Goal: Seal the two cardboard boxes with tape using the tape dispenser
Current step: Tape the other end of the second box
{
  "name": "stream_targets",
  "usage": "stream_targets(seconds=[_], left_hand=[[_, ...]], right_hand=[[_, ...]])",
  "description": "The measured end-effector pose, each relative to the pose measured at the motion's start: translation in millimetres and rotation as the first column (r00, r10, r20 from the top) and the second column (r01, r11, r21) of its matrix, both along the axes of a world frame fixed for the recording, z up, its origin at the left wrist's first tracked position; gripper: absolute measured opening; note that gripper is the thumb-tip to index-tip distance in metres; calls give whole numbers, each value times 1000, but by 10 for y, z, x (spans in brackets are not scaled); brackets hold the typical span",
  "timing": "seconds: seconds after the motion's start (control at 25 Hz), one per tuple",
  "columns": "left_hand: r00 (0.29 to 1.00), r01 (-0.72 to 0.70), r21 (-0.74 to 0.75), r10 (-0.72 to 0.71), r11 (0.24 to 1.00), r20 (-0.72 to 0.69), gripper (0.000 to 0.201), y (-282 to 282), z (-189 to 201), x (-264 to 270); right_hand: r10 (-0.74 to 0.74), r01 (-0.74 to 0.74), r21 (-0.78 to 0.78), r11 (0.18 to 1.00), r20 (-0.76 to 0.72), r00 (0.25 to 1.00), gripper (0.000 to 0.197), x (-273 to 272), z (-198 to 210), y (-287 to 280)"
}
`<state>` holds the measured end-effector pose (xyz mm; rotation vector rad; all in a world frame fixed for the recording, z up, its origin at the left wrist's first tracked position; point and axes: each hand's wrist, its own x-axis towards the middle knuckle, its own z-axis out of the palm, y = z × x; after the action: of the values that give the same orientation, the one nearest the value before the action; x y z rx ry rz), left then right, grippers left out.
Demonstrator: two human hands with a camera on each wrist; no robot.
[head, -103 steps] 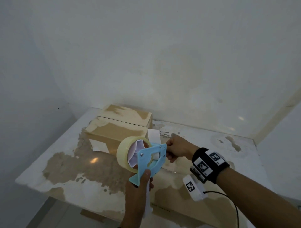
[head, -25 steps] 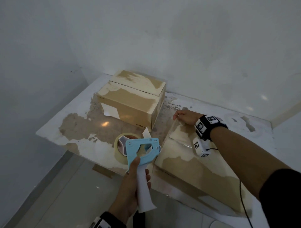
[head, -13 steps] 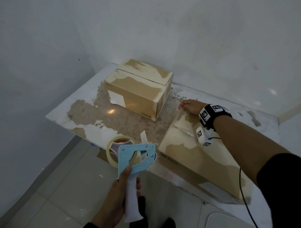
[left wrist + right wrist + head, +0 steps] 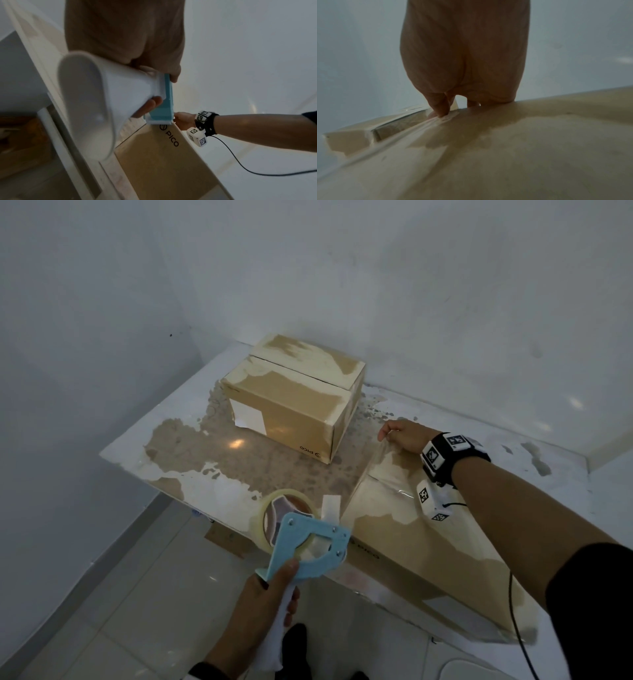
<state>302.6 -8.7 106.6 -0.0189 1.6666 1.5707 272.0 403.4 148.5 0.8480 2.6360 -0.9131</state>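
My left hand (image 4: pixel 270 594) grips the white handle of the blue tape dispenser (image 4: pixel 308 546), held off the table's front edge beside the near box's left corner. A loose tape tab (image 4: pixel 330 506) sticks up from the dispenser (image 4: pixel 161 102). The large flat near box (image 4: pixel 411 546) lies at the front right. A clear tape strip (image 4: pixel 387 477) runs along its top from the far end. My right hand (image 4: pixel 400 436) is at that far end, thumb (image 4: pixel 440 111) pressing the tape on the edge and fingers curled behind. The smaller far box (image 4: pixel 294 402) stands at the back, its top seam bare.
The worn white table (image 4: pixel 191 470) sits in a corner, with walls close on the left and behind. A tiled floor lies below its front edge, and a cardboard piece (image 4: pixel 222 539) shows under the table. A cable (image 4: pixel 513 621) hangs from my right wrist.
My left hand has drawn the dispenser back from the table toward me and lower. My right hand has stayed at the near box's far end, on the tape.
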Motion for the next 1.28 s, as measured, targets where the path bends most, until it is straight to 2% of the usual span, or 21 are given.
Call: stream_targets(seconds=[0.12, 0.16, 0.24, 0.36, 0.4, 0.48, 0.52, 0.6, 0.68, 1.0, 1.08, 1.2, 1.28], left_hand=[[991, 131, -133, -134, 982, -12, 78, -223, -65, 59], [993, 118, -174, -121, 978, -6, 85, -277, -96, 73], [1000, -2, -166, 7, 986, 28, 93, -368, -129, 83], [958, -228, 35, 218, 973, 185, 98, -248, -46, -91], [938, -267, 74, 242, 961, 249, 91, -107, -10, -164], [914, -312, 208, 233, 927, 332, 58, 224, 148, -252], [910, -326, 248, 232, 912, 344, 47, 368, 221, -270], [897, -361, 297, 242, 884, 370, 41, 639, 371, -257], [890, -386, 322, 256, 865, 378, 34, 807, 454, -247], [863, -428, 324, 275, 844, 425, 44, 850, 310, -261], [865, -433, 336, 281, 836, 415, 40, 852, 278, -265], [876, -413, 352, 260, 840, 407, 39, 845, 242, -271], [887, -390, 362, 241, 847, 394, 41, 825, 205, -296]], right_hand=[[10, -10, 5, 1000, -7, 1000, 37, -12, -33, 24], [17, -17, 7, 1000, -8, 1000, 37, -14, -35, 31], [17, -16, 21, 1000, -12, 1000, 37, 8, -49, 42], [13, -12, 47, 999, -29, 999, 36, 38, 13, 10], [43, -41, 74, 996, -29, 999, 35, 38, 52, -12], [129, -125, 179, 976, -7, 992, 32, 29, 134, -54], [165, -164, 244, 956, 18, 986, 31, 40, 175, -87], [223, -228, 345, 911, 52, 973, 29, 84, 239, -180], [291, -279, 379, 882, 25, 956, 28, 155, 266, -258], [501, -502, 346, 792, 100, 859, 28, 524, 112, -998], [544, -547, 355, 758, 118, 831, 35, 618, 49, -1189], [554, -566, 355, 744, 145, 820, 60, 685, -14, -1221], [549, -565, 360, 742, 156, 821, 60, 680, 10, -1225]])
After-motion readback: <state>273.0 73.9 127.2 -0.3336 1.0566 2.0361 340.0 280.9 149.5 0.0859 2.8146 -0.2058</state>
